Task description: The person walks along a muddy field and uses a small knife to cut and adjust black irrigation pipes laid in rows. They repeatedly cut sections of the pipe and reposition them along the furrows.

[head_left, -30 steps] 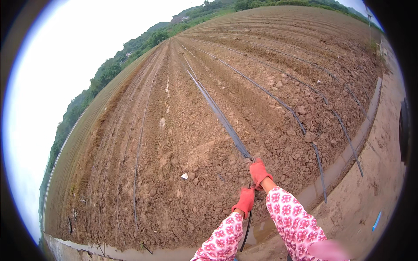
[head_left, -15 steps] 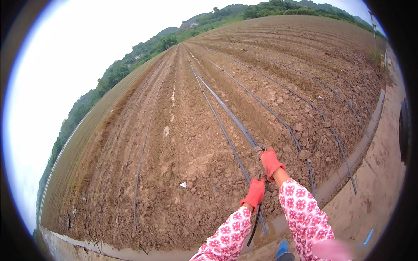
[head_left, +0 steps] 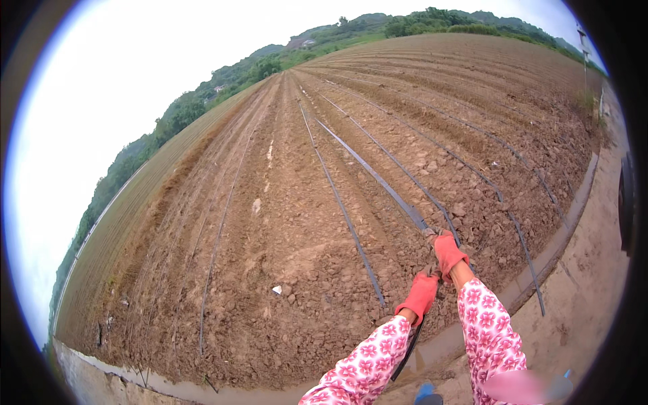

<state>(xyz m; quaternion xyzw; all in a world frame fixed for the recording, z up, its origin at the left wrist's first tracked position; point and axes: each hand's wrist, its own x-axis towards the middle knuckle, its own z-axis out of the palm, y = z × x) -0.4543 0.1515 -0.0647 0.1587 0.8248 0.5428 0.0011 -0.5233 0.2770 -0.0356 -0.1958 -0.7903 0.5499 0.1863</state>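
In coral-red gloves, both my hands are closed around a long dark drip irrigation tape [head_left: 378, 177], which runs taut from them out over the furrowed soil. My right hand [head_left: 449, 255] grips it farther forward. Just below and to its left, my left hand [head_left: 421, 295] is closed on the same line. A black tail of hose [head_left: 408, 351] hangs under my left hand toward the concrete edge. The gloves hide exactly how the fingers wrap it. Left of the held tape, another drip tape [head_left: 341, 202] lies along the soil, its near end close to my left hand.
More drip lines [head_left: 479, 174] lie along the rows to the right, and a thin one [head_left: 219, 236] to the left. A concrete ditch and path [head_left: 574, 277] border the near side. A small white scrap [head_left: 277, 289] rests on the clods. Tree-covered hills [head_left: 263, 64] stand behind.
Both hands have moved to the right and slightly down, swinging the held tape rightward, away from the neighbouring tape. That tape's near end now shows left of my left hand.
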